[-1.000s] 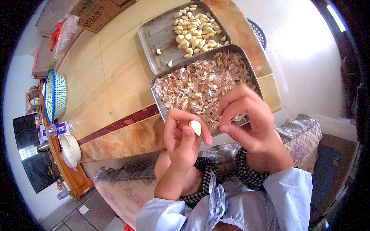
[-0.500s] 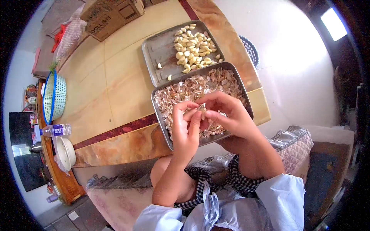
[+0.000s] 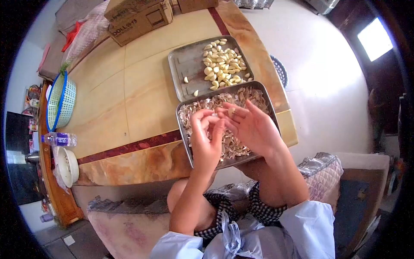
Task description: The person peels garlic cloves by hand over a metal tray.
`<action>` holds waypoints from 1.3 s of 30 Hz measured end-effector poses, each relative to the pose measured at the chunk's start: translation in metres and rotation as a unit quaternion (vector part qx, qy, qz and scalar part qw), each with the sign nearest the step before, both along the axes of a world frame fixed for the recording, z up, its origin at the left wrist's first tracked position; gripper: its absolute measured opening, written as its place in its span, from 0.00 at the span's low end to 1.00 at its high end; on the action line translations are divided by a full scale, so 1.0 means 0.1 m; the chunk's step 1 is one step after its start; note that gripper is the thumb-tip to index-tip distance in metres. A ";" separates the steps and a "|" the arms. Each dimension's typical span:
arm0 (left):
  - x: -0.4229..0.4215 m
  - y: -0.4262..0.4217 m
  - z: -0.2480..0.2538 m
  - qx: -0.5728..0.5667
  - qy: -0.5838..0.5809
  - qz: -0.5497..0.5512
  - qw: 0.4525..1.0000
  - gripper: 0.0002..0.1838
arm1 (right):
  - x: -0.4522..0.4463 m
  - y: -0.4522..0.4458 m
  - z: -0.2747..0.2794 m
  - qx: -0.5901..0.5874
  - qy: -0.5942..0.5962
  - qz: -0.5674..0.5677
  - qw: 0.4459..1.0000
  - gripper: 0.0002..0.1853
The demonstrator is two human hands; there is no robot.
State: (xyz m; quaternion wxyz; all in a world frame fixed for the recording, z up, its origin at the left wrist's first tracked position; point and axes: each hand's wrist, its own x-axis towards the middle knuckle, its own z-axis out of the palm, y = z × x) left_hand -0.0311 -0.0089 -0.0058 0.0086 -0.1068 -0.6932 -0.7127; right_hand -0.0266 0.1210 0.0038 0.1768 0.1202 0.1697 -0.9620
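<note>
Both hands are over a metal tray of garlic skins [image 3: 237, 149]. My left hand [image 3: 208, 140] has curled fingers with the thumb close to them; whatever is between them is too small to tell. Beside it, my right hand [image 3: 256, 129] is turned palm up with fingers mostly stretched, and a pale garlic clove [image 3: 231, 112] rests on its fingers. The fingertips of the two hands are very near each other. Behind, a second metal tray [image 3: 183, 67] holds a heap of peeled cloves [image 3: 222, 64], with two single cloves apart at its left.
Cardboard boxes [image 3: 140, 23] stand at the table's back. Along the left are a blue-rimmed basket [image 3: 62, 103], a plastic bottle [image 3: 60, 139] and a white bowl [image 3: 68, 167]. Another basket [image 3: 279, 71] shows beyond the table's right edge. My knees are below the near edge.
The hands came together over the skins, then my right hand turned palm up and its fingers straightened, with the clove on them. The camera view has shifted, showing more of the boxes.
</note>
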 end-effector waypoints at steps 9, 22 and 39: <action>-0.03 -0.15 -0.06 -0.243 0.003 0.050 0.969 0.08 | -0.48 0.24 -0.49 0.381 0.276 -0.099 0.877 0.24; -0.01 -0.10 -0.26 -0.404 0.257 -0.045 0.877 0.10 | 0.04 0.61 -0.26 0.789 0.151 -0.042 0.594 0.07; -0.01 -0.09 -0.37 -0.546 0.278 -0.090 0.785 0.13 | 0.13 0.45 -0.41 0.734 0.300 0.055 0.607 0.14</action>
